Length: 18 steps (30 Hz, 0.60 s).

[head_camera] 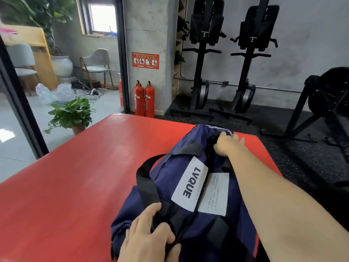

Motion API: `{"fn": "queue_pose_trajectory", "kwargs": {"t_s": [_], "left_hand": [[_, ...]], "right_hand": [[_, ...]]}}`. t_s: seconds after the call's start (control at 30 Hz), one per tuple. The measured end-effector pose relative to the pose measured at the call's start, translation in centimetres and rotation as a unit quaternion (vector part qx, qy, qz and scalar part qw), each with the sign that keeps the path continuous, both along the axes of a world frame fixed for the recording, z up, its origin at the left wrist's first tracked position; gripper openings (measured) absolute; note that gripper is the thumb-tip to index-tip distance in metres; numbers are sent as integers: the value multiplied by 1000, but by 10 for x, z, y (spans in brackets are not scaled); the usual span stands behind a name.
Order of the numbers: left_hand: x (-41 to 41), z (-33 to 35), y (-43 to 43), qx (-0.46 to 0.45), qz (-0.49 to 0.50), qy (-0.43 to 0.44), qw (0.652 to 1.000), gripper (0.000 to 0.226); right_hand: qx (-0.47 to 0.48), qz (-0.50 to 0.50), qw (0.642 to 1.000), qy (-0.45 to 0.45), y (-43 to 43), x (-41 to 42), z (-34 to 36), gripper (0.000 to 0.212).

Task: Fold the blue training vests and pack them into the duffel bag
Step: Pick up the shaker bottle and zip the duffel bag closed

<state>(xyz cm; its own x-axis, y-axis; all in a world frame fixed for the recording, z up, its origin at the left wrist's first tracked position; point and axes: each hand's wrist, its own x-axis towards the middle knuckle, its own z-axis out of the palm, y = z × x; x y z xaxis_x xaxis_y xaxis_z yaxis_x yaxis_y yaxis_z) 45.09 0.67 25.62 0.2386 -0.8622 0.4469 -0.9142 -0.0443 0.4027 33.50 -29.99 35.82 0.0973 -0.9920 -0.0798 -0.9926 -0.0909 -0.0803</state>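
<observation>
Head view. Navy fabric duffel bag (163, 181) lies lengthwise on a red padded mat (75, 176). Its cloth looks soft and light, so it would likely sag if lifted by one end; the black webbing handles (146, 184) seem the firmest hold. A white "LVQUE" label (190, 183) marks its upper face. Left hand (149, 237) clasps the near end, fingers curled over webbing; right hand (227, 144) grips the far end beside the zip opening. No vests show.
</observation>
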Motion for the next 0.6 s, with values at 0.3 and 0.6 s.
{"fn": "queue_pose_trajectory", "kwargs": {"t_s": [0.3, 0.6], "left_hand": [[62, 33, 5, -29, 63, 14, 998, 34], [127, 58, -27, 92, 109, -101, 985, 3]], "right_hand": [[18, -37, 996, 80, 30, -22, -3, 42], [17, -88, 985, 147, 102, -66, -3, 44]]}}
